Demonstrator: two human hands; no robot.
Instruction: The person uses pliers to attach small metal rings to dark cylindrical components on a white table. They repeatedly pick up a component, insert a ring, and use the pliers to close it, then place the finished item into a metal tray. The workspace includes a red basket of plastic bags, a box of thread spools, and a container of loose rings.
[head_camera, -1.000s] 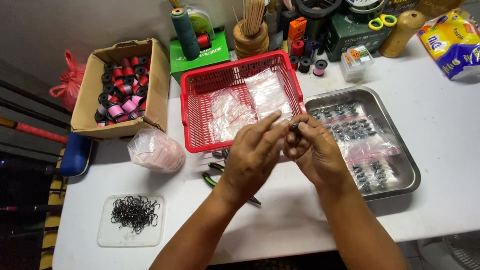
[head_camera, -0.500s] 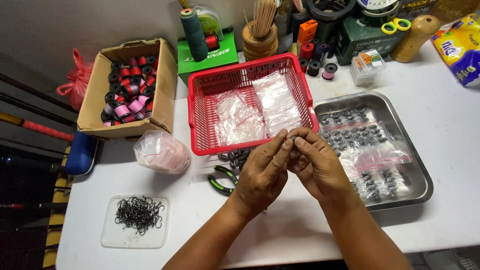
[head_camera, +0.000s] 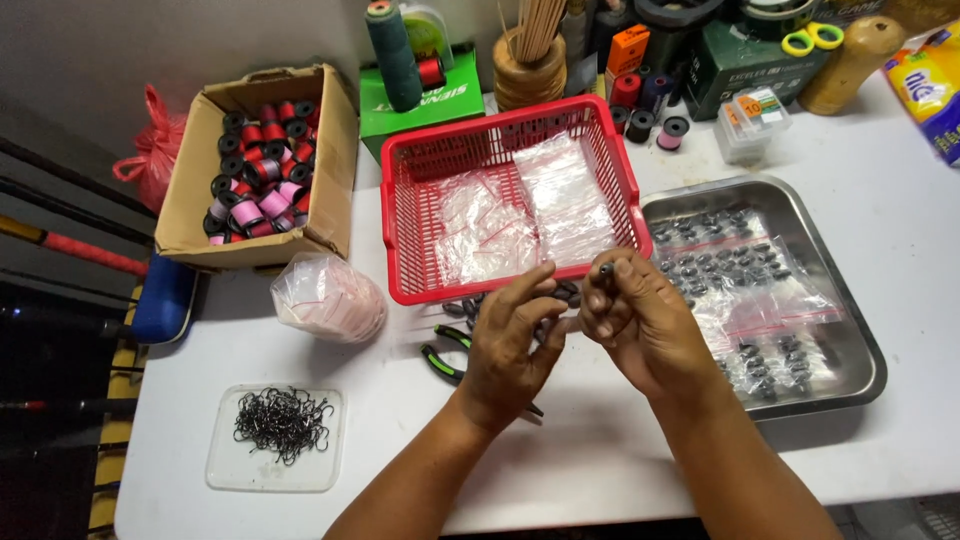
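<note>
The plastic mesh basket (head_camera: 410, 215) was red, the table (head_camera: 610, 450) white, the metal tray (head_camera: 860, 330) silver, the plier handles (head_camera: 440, 360) green-black.

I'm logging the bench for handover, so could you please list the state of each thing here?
Right hand: pinching a small dark piece.
Left hand: fingers spread, empty.
Cardboard box: open, holding spools.
Red basket: holding clear bags.
Metal tray: holding filled bags.
Pliers: lying flat.

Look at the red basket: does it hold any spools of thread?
No, the red basket holds only clear plastic bags; the thread spools sit in the cardboard box.
</note>
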